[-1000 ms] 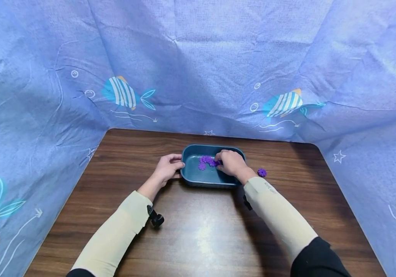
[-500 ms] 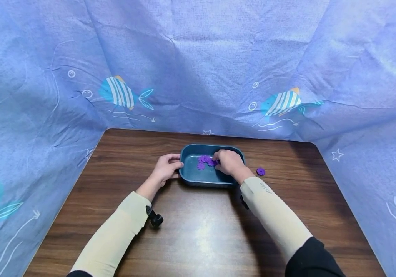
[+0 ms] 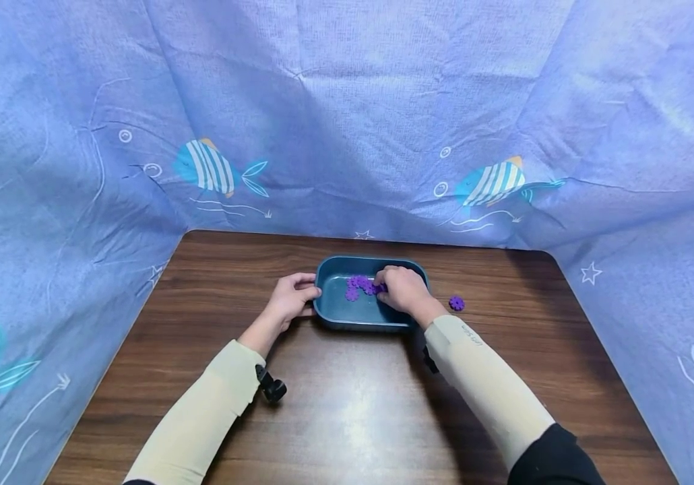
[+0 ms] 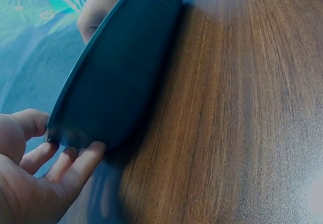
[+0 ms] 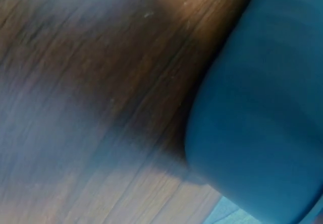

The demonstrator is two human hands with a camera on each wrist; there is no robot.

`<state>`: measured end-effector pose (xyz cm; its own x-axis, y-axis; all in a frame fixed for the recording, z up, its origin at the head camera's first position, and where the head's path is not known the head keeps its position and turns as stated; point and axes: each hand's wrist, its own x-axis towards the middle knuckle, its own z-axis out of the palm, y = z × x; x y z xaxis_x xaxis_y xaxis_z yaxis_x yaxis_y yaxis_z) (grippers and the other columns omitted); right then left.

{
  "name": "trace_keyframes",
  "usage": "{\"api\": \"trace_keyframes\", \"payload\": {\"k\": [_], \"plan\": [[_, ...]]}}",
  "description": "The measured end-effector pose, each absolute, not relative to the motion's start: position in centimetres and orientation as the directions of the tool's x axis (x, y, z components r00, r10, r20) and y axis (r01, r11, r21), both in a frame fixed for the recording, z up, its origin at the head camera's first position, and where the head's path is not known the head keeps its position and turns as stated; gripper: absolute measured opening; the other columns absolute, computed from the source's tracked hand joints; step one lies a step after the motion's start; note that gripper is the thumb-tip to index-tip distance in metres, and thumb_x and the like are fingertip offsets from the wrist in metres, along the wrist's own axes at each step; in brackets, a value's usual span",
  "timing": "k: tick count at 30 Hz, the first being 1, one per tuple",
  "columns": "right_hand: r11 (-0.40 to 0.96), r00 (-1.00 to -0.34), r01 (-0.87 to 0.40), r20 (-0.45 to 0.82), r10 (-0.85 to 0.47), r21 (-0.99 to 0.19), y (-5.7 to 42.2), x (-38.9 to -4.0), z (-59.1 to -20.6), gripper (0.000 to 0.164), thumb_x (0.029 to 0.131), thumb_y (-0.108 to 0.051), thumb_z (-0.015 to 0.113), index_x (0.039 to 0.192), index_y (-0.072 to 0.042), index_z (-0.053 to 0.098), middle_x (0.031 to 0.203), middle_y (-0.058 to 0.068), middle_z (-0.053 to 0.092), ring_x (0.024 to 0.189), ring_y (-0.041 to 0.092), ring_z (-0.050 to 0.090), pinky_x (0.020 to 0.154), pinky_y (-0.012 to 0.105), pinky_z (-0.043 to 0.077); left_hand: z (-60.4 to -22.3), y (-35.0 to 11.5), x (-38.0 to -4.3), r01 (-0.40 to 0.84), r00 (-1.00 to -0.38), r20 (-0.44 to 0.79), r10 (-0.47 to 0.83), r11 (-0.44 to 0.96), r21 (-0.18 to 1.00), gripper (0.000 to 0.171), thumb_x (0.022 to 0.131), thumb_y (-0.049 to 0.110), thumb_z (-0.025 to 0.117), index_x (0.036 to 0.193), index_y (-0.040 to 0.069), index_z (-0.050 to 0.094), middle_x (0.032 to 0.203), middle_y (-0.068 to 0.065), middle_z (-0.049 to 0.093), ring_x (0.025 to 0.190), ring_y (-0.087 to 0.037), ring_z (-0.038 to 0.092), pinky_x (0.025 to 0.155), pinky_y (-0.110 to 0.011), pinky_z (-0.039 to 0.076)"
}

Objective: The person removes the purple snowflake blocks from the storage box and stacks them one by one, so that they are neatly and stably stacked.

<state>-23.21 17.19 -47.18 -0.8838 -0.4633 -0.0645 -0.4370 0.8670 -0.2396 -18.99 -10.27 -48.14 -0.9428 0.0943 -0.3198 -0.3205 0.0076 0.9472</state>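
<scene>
A dark teal plastic tub (image 3: 359,316) with rounded corners sits on the table. My left hand (image 3: 290,296) grips its left end. In the left wrist view the thumb is at the rim (image 4: 75,82) and the fingertips (image 4: 96,148) lie against the outer wall. Reaching in over the tub's right side, my right hand (image 3: 406,289) has its fingers curled down at a purple piece (image 3: 381,288), pinched between thumb and fingers and mostly hidden by them. Several purple flower-shaped plastic pieces (image 3: 356,283) lie on the tub's floor to its left.
One more purple flower-shaped piece (image 3: 457,303) lies on the brown wooden table (image 3: 347,417), right of the tub. Behind and beside the table hangs a blue fish-patterned cloth (image 3: 353,135). The right wrist view shows the tub's outer wall (image 5: 262,108) and tabletop.
Both hands keep their places at the tub, and the purple pieces lie as before. Only the head view has shifted slightly.
</scene>
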Motion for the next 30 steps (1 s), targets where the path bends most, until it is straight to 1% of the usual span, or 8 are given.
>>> {"api": "trace_keyframes", "payload": {"k": [4,8,11,15,19,24,30], "plan": [[0.863,-0.887,-0.427,-0.057,-0.457,-0.27,17.5,-23.2,-47.0,0.023,0.092,-0.02,0.078,0.114,-0.014,0.077,0.117,0.006,0.073,0.112,0.025,0.067,0.1,0.047,0.056,-48.1,-10.3,-19.0,-0.32,-0.943,-0.319,0.096,0.011,0.947,0.045,0.095,0.0,0.065,0.139,-0.002,0.057,0.135,-0.027,0.06,0.112,-0.035,0.067,0.075,-0.04,0.066],[0.851,-0.888,-0.423,-0.044,-0.458,-0.312,17.9,-23.1,-46.8,0.022,0.091,-0.019,0.079,0.112,-0.013,0.077,0.113,0.006,0.072,0.105,0.022,0.066,0.096,0.045,0.057,-48.1,-10.3,-18.9,-0.322,-0.942,-0.321,0.097,0.011,0.947,0.046,0.094,0.0,0.065,0.139,-0.003,0.057,0.135,-0.027,0.06,0.113,-0.036,0.067,0.075,-0.04,0.066],[0.836,-0.884,-0.429,-0.032,-0.466,-0.342,18.2,-23.1,-46.7,0.024,0.091,-0.019,0.079,0.114,-0.012,0.076,0.112,0.007,0.072,0.103,0.023,0.065,0.095,0.044,0.057,-48.1,-10.3,-18.8,-0.324,-0.941,-0.325,0.096,0.018,0.946,0.046,0.094,0.0,0.065,0.139,-0.002,0.057,0.135,-0.027,0.06,0.113,-0.035,0.067,0.077,-0.041,0.065],[0.816,-0.88,-0.431,-0.022,-0.475,-0.386,18.5,-22.9,-46.3,0.028,0.091,-0.016,0.079,0.118,-0.009,0.074,0.112,0.009,0.07,0.103,0.025,0.065,0.096,0.046,0.057,-48.1,-10.3,-18.8,-0.326,-0.94,-0.327,0.095,0.03,0.945,0.045,0.095,0.001,0.065,0.139,-0.002,0.057,0.136,-0.027,0.06,0.111,-0.033,0.068,0.08,-0.044,0.065],[0.791,-0.873,-0.443,0.001,-0.488,-0.421,18.8,-22.7,-45.8,0.032,0.089,-0.013,0.079,0.119,-0.005,0.074,0.109,0.01,0.068,0.099,0.026,0.064,0.092,0.046,0.058,-48.1,-10.3,-18.8,-0.326,-0.94,-0.328,0.095,0.032,0.945,0.045,0.095,0.001,0.065,0.139,-0.002,0.057,0.136,-0.027,0.06,0.11,-0.033,0.068,0.081,-0.045,0.065],[0.767,-0.861,-0.472,0.041,-0.507,-0.435,19.5,-22.8,-45.4,0.031,0.087,-0.011,0.079,0.118,-0.005,0.075,0.108,0.008,0.067,0.098,0.024,0.065,0.088,0.043,0.06,-48.1,-10.3,-18.9,-0.319,-0.943,-0.321,0.092,0.034,0.947,0.045,0.095,0.001,0.065,0.139,-0.003,0.057,0.135,-0.028,0.06,0.108,-0.032,0.069,0.08,-0.044,0.065],[0.743,-0.851,-0.5,0.094,-0.517,-0.445,20.4,-22.9,-44.9,0.029,0.085,-0.009,0.078,0.114,-0.006,0.076,0.108,0.007,0.071,0.096,0.023,0.067,0.085,0.041,0.059,-48.1,-10.3,-19.0,-0.319,-0.943,-0.32,0.093,0.032,0.947,0.045,0.096,0.001,0.065,0.139,-0.003,0.057,0.136,-0.028,0.059,0.108,-0.031,0.068,0.079,-0.042,0.065]]}}
